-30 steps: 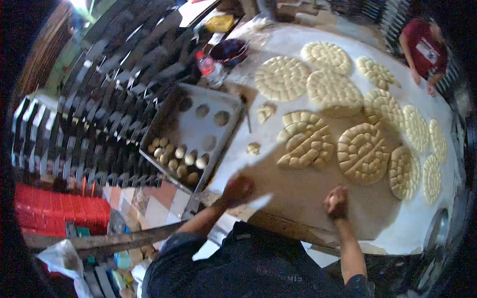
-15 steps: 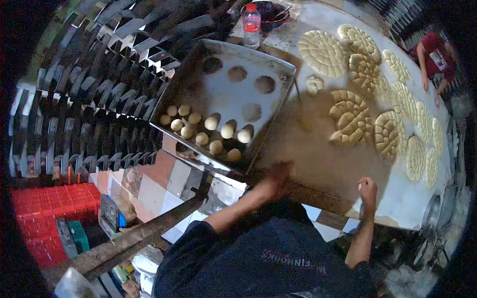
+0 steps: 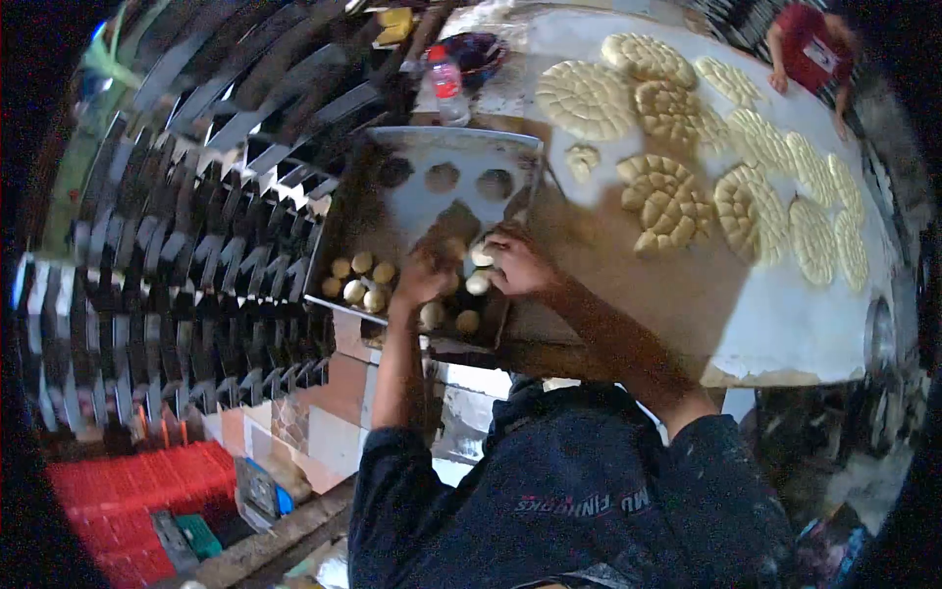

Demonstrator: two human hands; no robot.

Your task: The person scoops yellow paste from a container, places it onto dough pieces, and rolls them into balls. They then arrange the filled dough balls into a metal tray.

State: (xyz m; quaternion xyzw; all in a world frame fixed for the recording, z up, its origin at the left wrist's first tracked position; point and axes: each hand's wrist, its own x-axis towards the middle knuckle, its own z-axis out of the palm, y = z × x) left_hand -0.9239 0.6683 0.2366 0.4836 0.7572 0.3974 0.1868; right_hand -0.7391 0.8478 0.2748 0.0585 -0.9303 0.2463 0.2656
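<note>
Both my hands reach into a square metal tray (image 3: 324, 245) holding several small round dough balls (image 3: 374, 299). My left hand (image 3: 428, 275) is over the middle of the tray, its fingers curled round what looks like a shaded dough ball, mostly hidden. Just to its right, my right hand (image 3: 523, 263) pinches a pale dough ball (image 3: 482, 253) at its fingertips. Another dough ball (image 3: 478, 284) sits directly below those fingers. Several more lie left of my left hand and along the tray's near side. Dark round patches (image 3: 442, 178) mark the tray's far part.
Large scored dough rounds (image 3: 586, 100) cover the far and right parts of the table (image 3: 785, 334). A small dough piece (image 3: 582, 162) lies near the tray. A red-capped bottle (image 3: 446, 86) stands behind it. Stacked metal trays (image 3: 196, 275) and red crates (image 3: 128, 501) are left; a person (image 3: 812, 47) stands across.
My hands have moved from the tabletop leftward into the tray, the right one bringing a dough ball. The camera view has turned, shifting the table and bottle left. The other person remains across the table.
</note>
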